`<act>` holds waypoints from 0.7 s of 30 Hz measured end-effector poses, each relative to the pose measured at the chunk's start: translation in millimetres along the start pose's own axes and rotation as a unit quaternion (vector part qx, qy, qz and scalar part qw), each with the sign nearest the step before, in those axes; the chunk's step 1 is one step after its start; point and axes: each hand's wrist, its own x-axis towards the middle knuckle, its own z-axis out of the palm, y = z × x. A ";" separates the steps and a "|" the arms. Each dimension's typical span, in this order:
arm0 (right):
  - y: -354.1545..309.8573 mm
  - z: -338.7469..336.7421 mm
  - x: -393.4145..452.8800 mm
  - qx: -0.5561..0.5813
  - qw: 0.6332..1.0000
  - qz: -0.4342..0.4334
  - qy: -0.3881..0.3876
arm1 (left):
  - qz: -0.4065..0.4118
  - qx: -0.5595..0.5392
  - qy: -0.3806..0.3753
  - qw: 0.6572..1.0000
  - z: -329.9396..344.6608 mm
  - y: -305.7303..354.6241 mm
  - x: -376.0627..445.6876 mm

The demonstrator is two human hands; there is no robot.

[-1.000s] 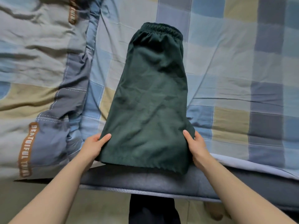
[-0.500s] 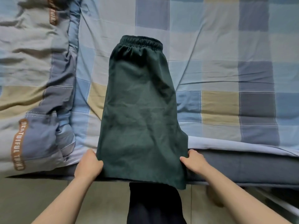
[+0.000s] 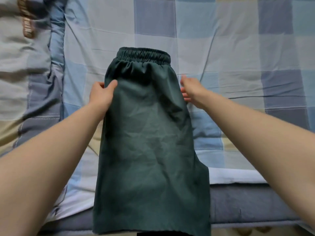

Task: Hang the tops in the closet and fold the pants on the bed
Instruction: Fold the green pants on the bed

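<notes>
Dark green shorts (image 3: 150, 133), folded in half lengthwise, lie on the checked bed sheet (image 3: 230, 53). The elastic waistband points away from me and the hem hangs over the bed's near edge. My left hand (image 3: 100, 96) pinches the shorts' left edge just below the waistband, with the thumb on top of the fabric. At the right edge, at the same height, my right hand (image 3: 191, 90) touches the fabric with its fingers stretched out. It is slightly blurred, and no fabric shows between its thumb and fingers.
A rumpled grey and blue quilt (image 3: 25, 82) with a brown lettered band lies along the left of the bed. The dark grey mattress side (image 3: 247, 203) runs along the near edge. Floor shows below it.
Both hands have let go of the hem at the bed's edge and moved up the shorts' sides to just below the waistband. The camera has moved closer over the bed.
</notes>
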 end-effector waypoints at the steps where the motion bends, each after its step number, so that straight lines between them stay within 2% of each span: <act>1: -12.1 7.2 9.2 -0.003 1.000 -0.012 -0.010 | 0.000 -0.028 -0.017 0.999 3.2 5.4 10.7; 7: -50.8 25.7 29.0 -0.019 0.994 -0.040 -0.103 | 0.022 -0.090 -0.066 0.994 6.1 10.5 33.2; 10: -54.8 6.7 32.4 0.044 0.985 -0.113 -0.126 | 0.046 -0.142 -0.104 0.983 -4.2 6.4 36.5; 12: -57.7 -3.5 34.5 0.061 0.978 -0.172 -0.101 | 0.093 -0.152 -0.089 0.980 -8.4 8.9 37.2; 15: -68.1 1.5 51.3 -0.002 0.972 -0.236 -0.003 | 0.152 -0.122 0.004 0.981 -2.7 25.1 47.0; 18: -78.7 16.2 79.5 -0.059 0.975 -0.207 0.064 | 0.142 -0.038 0.070 0.987 11.0 40.2 60.3; 20: -75.7 18.1 86.2 -0.083 0.981 -0.153 0.085 | 0.122 0.124 0.097 0.980 21.2 35.8 57.1; 21: -70.1 16.1 81.8 -0.074 0.986 -0.129 0.080 | 0.137 0.206 0.112 0.962 24.8 31.6 47.5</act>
